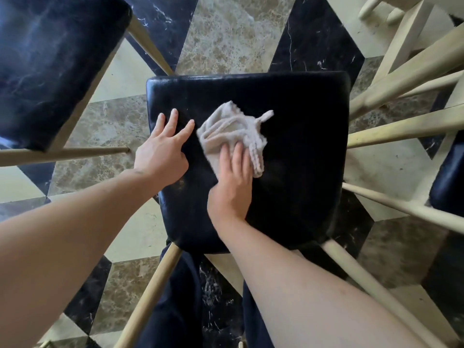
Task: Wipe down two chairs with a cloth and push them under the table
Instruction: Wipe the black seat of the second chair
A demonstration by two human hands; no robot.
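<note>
A chair with a black leather seat [296, 156] and pale wooden legs stands right below me. A crumpled grey cloth [233, 131] lies on the middle of that seat. My right hand [232, 182] presses flat on the cloth's near edge, fingers laid over it. My left hand [163, 149] rests on the seat's left edge with its fingers spread, holding nothing. A second chair with a dark seat [55, 61] stands at the upper left.
Cream-coloured table legs and rails [406, 79] fan out on the right. Another dark seat [449, 182] shows at the right edge. The floor [231, 38] is patterned marble tile in black, beige and brown. My dark trousers show below the seat.
</note>
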